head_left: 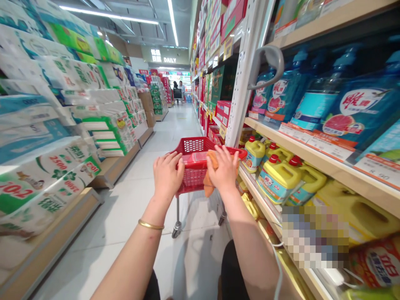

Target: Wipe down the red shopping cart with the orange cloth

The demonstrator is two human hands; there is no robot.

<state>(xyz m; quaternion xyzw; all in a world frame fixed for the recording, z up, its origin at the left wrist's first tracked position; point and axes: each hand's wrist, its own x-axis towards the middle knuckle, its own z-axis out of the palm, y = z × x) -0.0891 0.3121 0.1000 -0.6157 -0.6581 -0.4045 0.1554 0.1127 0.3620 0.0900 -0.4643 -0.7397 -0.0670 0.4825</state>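
Note:
A red shopping cart (193,177) with a perforated plastic basket stands right in front of me in the aisle. My left hand (168,173) lies over the left side of its red handle (197,157), fingers curled across it; a gold bangle (151,225) circles that wrist. On the right side of the handle, my right hand (223,170) presses an orange cloth (208,185) against the bar, and part of the cloth hangs below. The undersides of both grips are hidden. I cannot make out anything inside the basket.
Packs of tissue paper (46,187) are stacked along the left. Close on the right, a shelf (312,141) holds blue pump bottles (359,104) above yellow jugs (278,179). A grey hook-shaped handle (275,62) juts out there. Two people (179,88) are far down the aisle.

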